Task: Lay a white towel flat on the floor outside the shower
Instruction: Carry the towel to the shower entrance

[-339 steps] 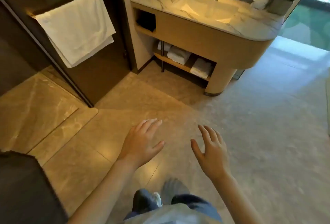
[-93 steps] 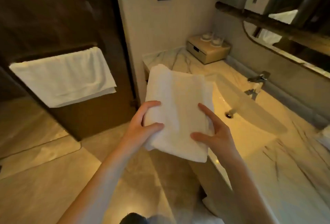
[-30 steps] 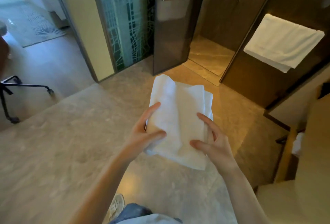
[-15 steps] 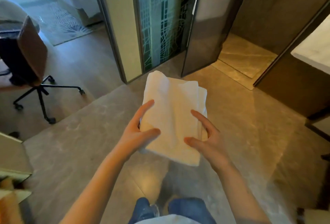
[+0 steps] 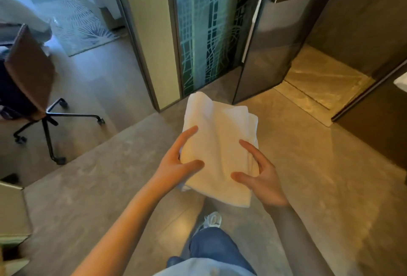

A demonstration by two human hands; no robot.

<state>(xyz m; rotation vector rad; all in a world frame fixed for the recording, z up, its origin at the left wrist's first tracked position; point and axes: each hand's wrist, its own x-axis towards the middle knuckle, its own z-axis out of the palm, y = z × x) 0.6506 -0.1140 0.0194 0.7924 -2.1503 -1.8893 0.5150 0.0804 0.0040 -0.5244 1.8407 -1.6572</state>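
Observation:
A folded white towel (image 5: pixel 218 143) is held in the air at chest height, above the stone floor (image 5: pixel 308 176). My left hand (image 5: pixel 176 165) grips its left edge, thumb on top and fingers underneath. My right hand (image 5: pixel 262 178) grips its right edge the same way. The shower (image 5: pixel 326 86) lies at the upper right, its pale marble floor behind a raised threshold and an open dark glass door (image 5: pixel 271 51).
A patterned glass panel (image 5: pixel 207 33) and a cream door post stand straight ahead. A wheeled office chair (image 5: pixel 33 90) is at the left, in the room beyond. A dark glass wall (image 5: pixel 378 121) bounds the right side. My shoe (image 5: pixel 211 220) is on the floor below the towel.
The view has swung a little further left; the shower opening slid to the right and the hanging towel left the picture. Both hands keep the same hold on the folded towel.

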